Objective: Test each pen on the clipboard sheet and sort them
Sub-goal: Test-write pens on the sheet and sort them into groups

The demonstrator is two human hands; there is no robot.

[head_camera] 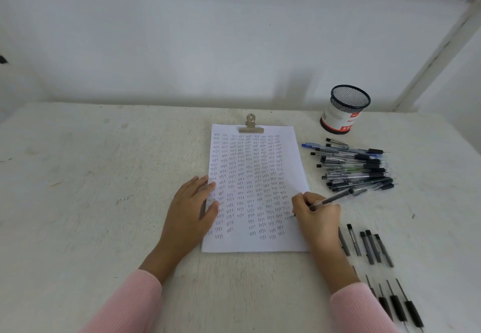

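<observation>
A white sheet (294, 155) under a metal clip (251, 124) lies in the middle of the table, covered with rows of small handwritten words. My left hand (191, 210) rests flat on the sheet's left edge, fingers spread. My right hand (316, 215) grips a black pen (335, 198) with its tip touching the sheet near the right edge. A heap of pens (356, 168) lies right of the sheet. Several dark pens (369, 246) lie in a row near my right wrist, and more pens (398, 304) lie below them.
A black mesh pen cup (343, 110) with a red and white label stands at the back right. The table (91, 176) is off-white and rough, backed by a white wall. Pink sleeves cover both forearms.
</observation>
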